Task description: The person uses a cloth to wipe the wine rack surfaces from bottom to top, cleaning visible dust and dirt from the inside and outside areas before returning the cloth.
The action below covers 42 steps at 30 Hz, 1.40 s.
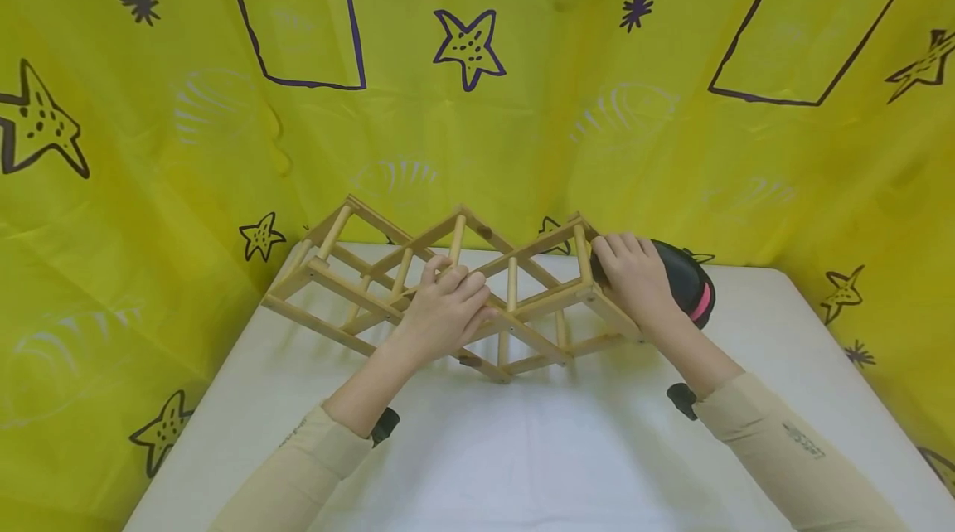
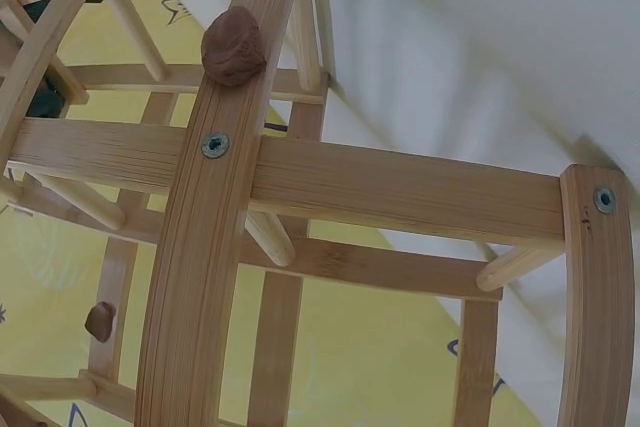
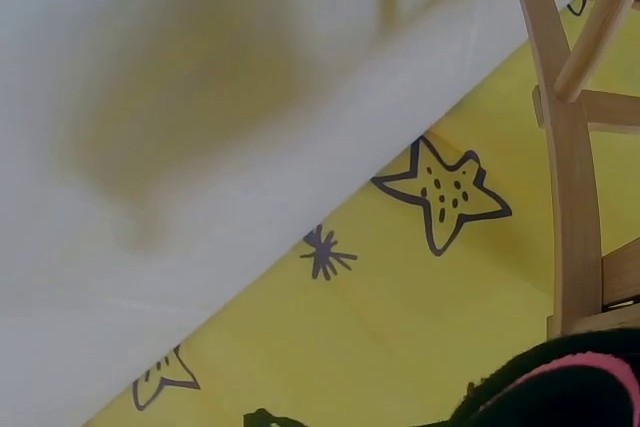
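A light wooden lattice rack [image 1: 552,300] of crossed slats and round dowels stands stretched out on the white table. My left hand [image 1: 443,312] grips its middle from above, fingers curled over the wood. In the left wrist view, bolted slats [image 2: 400,192] fill the frame and the left hand's grip is out of sight. At the rack's right end my right hand [image 1: 634,275] holds a black shoe-like item [image 1: 682,279] with a pink patch, its front partly inside the end frame. The right wrist view shows its pink edging [image 3: 590,367] beside an end slat [image 3: 572,207].
The white table [image 1: 522,449] reaches toward me in front of the rack. A yellow curtain [image 1: 537,134] with drawn stars hangs right behind the table and along both sides. Dark wrist mounts [image 1: 681,401] sit under the sleeves. One slat bears a brown lump-like patch [image 2: 234,45].
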Each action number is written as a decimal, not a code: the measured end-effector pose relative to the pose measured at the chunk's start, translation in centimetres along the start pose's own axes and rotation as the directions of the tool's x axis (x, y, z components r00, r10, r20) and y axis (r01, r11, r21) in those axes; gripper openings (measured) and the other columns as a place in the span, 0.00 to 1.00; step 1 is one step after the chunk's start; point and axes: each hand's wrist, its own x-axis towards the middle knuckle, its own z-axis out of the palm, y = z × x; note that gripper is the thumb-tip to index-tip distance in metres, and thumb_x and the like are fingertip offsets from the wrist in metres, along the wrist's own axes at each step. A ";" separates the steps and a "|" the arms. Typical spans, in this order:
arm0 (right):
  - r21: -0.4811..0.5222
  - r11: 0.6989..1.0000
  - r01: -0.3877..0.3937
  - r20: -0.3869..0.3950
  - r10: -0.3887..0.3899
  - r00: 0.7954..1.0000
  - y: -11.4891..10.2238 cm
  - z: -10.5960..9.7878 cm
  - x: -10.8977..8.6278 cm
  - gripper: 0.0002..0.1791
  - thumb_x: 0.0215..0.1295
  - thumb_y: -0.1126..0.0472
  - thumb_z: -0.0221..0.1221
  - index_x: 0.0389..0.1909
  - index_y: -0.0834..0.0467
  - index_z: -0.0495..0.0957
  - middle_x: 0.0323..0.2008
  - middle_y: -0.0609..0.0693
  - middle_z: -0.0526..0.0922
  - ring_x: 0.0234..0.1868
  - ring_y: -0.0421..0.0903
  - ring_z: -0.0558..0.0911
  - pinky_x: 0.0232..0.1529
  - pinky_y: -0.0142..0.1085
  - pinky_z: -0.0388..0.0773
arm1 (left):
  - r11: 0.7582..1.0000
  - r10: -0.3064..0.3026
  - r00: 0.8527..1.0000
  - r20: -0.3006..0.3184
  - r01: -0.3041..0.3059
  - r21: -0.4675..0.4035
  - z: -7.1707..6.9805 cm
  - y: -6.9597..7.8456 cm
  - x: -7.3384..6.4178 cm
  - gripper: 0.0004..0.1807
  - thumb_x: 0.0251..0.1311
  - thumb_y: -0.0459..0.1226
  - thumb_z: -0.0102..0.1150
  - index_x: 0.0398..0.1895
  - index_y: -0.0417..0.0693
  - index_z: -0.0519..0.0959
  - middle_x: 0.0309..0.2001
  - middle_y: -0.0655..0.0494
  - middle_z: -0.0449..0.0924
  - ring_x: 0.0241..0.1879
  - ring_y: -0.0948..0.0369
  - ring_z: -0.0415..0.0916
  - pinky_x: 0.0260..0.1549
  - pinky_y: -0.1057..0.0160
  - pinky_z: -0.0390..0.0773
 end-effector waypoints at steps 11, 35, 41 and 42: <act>0.021 0.999 -0.049 -0.064 0.051 0.997 0.4 -2.9 0.2 0.28 0.31 0.76 0.69 0.39 0.66 0.70 0.36 0.62 0.75 0.40 0.61 0.73 0.42 0.53 0.68 | 1.000 0.005 1.000 -0.017 -0.005 0.008 0.1 0.0 0.1 0.26 0.71 0.50 0.25 0.28 0.51 0.74 0.33 0.59 0.68 0.40 0.58 0.64 0.50 0.51 0.61; 0.076 0.997 -0.001 -0.310 0.025 0.950 -2.4 -10.6 3.7 0.18 0.40 0.77 0.60 0.36 0.68 0.70 0.35 0.64 0.76 0.39 0.64 0.71 0.41 0.54 0.65 | 0.992 0.061 0.998 0.005 -0.061 0.111 1.9 3.3 3.3 0.16 0.64 0.53 0.43 0.32 0.55 0.76 0.36 0.63 0.69 0.43 0.61 0.64 0.51 0.53 0.58; 0.064 0.997 0.038 -0.296 -0.018 0.955 -3.8 -10.3 5.0 0.17 0.41 0.76 0.59 0.36 0.68 0.71 0.36 0.63 0.75 0.41 0.63 0.71 0.43 0.53 0.66 | 0.993 0.028 0.999 0.024 -0.031 0.118 2.0 4.7 4.3 0.13 0.61 0.52 0.49 0.34 0.57 0.78 0.37 0.65 0.71 0.43 0.62 0.64 0.51 0.53 0.58; 0.064 0.997 0.041 -0.294 -0.020 0.956 -4.0 -10.1 5.2 0.16 0.42 0.76 0.59 0.36 0.67 0.71 0.36 0.63 0.75 0.41 0.63 0.71 0.43 0.53 0.66 | 0.992 0.022 1.000 0.022 -0.024 0.123 2.0 4.9 4.5 0.13 0.61 0.52 0.50 0.34 0.57 0.78 0.38 0.65 0.72 0.43 0.62 0.64 0.51 0.54 0.58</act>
